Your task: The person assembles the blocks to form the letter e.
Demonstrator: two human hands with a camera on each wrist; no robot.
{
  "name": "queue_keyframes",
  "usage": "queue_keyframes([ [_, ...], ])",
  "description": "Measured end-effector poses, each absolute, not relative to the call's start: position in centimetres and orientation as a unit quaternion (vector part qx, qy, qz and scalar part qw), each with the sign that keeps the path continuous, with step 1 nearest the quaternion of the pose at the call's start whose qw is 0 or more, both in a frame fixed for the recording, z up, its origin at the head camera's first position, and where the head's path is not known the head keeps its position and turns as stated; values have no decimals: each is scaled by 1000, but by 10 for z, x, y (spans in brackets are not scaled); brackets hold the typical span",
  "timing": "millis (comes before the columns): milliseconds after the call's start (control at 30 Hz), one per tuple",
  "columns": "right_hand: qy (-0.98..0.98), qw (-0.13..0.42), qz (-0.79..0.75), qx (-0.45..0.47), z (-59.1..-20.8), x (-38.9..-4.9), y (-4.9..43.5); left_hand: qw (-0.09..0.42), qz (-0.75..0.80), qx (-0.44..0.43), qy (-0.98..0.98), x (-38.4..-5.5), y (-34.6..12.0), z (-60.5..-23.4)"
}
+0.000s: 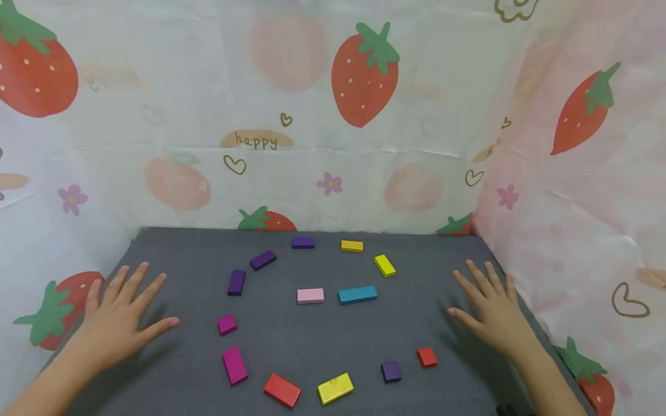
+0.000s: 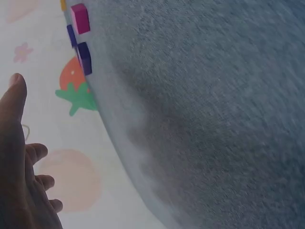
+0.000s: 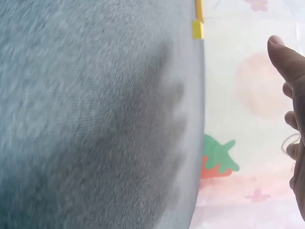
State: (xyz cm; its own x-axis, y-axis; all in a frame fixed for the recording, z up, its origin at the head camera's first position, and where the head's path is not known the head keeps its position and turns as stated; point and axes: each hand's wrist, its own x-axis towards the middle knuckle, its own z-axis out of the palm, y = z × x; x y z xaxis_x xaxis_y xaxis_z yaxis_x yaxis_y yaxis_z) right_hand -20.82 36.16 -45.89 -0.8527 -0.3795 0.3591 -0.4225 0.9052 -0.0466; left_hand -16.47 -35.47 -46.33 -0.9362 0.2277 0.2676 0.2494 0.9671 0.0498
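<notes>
My left hand (image 1: 118,319) hovers over the left side of the dark grey table, fingers spread, holding nothing. On the right, my right hand (image 1: 494,312) is held the same way above its shadow. Nearest the left hand are a small magenta block (image 1: 226,325), a longer magenta block (image 1: 235,366) and a purple block (image 1: 236,282). A red cube (image 1: 427,357) and a dark purple cube (image 1: 391,372) lie closest to the right hand. Inside the loose ring of blocks sit a pink block (image 1: 310,296) and a blue block (image 1: 357,295).
Two more purple blocks, one tilted (image 1: 263,260) and one level (image 1: 303,242), lie toward the back with an orange block (image 1: 352,247) and a yellow block (image 1: 385,266). A red block (image 1: 282,390) and another yellow block (image 1: 335,389) are in front. Strawberry-printed cloth (image 1: 312,104) surrounds the table.
</notes>
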Motion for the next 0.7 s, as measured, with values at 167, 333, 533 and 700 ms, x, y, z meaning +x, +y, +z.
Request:
queue_keyframes([
  [167, -958, 173, 68, 219, -458, -212, 354, 130, -55, -122, -982, -165, -351, -463],
  [333, -956, 178, 71, 221, -455, -216, 347, 130, -71, -131, -980, -172, -339, -461],
  [533, -951, 181, 94, 232, -452, -220, 333, 134, -88, -144, -976, -178, -321, -455],
  [700, -948, 185, 104, 236, -449, -224, 327, 136, -96, -148, -975, -182, -310, -453],
])
